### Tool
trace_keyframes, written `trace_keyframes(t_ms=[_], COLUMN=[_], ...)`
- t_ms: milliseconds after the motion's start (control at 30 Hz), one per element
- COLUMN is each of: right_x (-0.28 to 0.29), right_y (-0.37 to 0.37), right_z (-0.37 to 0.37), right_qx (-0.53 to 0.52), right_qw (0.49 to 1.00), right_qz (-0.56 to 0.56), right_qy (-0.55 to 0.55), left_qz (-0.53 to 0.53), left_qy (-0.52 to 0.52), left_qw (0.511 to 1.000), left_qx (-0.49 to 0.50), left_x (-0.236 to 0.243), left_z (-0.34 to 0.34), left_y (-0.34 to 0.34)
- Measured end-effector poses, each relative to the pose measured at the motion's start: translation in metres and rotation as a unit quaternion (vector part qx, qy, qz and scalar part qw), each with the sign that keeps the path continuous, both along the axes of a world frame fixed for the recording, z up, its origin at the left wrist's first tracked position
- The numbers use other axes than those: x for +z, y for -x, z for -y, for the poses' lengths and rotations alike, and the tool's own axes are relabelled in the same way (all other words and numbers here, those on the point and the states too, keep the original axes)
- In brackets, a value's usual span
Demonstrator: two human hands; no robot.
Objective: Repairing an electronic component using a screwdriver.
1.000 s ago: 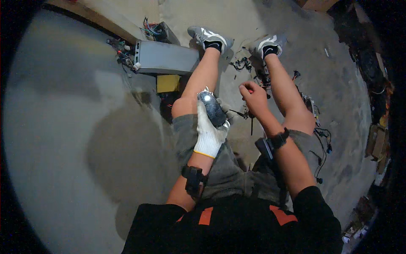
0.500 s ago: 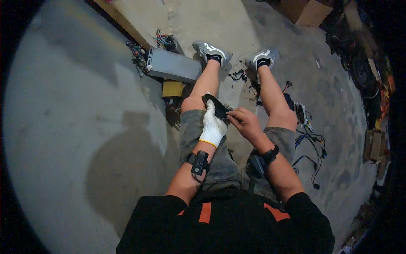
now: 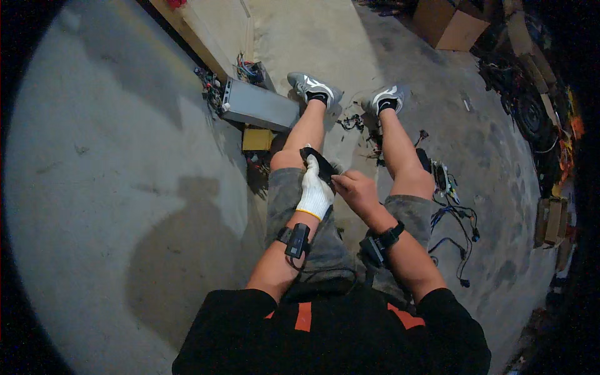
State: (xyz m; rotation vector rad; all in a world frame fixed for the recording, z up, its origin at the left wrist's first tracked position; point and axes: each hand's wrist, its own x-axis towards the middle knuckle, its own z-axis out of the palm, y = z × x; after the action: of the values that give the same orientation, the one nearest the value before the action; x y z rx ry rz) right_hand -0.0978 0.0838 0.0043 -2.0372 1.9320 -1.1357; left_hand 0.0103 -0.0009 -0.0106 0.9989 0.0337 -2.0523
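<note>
My left hand, in a white knitted glove with a yellow hem, is closed around a black, flat, curved piece between my knees. What kind of thing the piece is, I cannot tell. My right hand is bare, with thumb and fingers pinched at the piece's lower right end. The fingers partly cover that end, so any small detail there is hidden.
A grey metal box lies by my left shoe, with a yellow block beside it. Black connectors litter the floor between my feet. Loose cables lie right of my right knee. A cardboard box stands far right.
The view has shifted slightly. My right hand has turned a little and moved slightly down along the black piece's end. My left hand keeps its hold.
</note>
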Motion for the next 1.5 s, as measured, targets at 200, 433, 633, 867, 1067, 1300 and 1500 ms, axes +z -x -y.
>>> trace_keyframes(t_ms=[200,433,633,867,1067,1300,1500], right_x=[-0.008,-0.027,-0.016,-0.020,-0.026,0.012,0.019], right_y=[-0.001,0.009,-0.004,-0.007,-0.008,-0.003,-0.002], right_z=[0.002,0.003,0.001,0.001,-0.001,-0.015,-0.014], right_qx=[0.019,0.086,0.096,0.075,0.061,0.048,-0.011], right_qw=[0.999,0.993,0.988,0.991,0.995,0.993,0.983], right_qz=[-0.043,-0.028,-0.062,-0.085,-0.026,0.106,0.181], right_qy=[-0.011,-0.075,-0.107,-0.075,-0.080,-0.034,-0.041], left_qz=[0.035,-0.011,0.016,0.003,-0.010,0.038,0.090], left_qy=[-0.007,0.042,0.131,0.168,0.184,0.174,0.203], left_qw=[0.999,0.994,0.987,0.975,0.963,0.956,0.949], left_qx=[0.001,-0.104,-0.094,-0.146,-0.195,-0.234,-0.223], left_x=[0.015,-0.068,-0.079,-0.043,-0.004,-0.014,-0.023], left_z=[-0.003,0.014,0.018,0.010,-0.002,0.008,0.013], left_y=[0.003,-0.016,-0.020,-0.020,-0.011,-0.015,-0.017])
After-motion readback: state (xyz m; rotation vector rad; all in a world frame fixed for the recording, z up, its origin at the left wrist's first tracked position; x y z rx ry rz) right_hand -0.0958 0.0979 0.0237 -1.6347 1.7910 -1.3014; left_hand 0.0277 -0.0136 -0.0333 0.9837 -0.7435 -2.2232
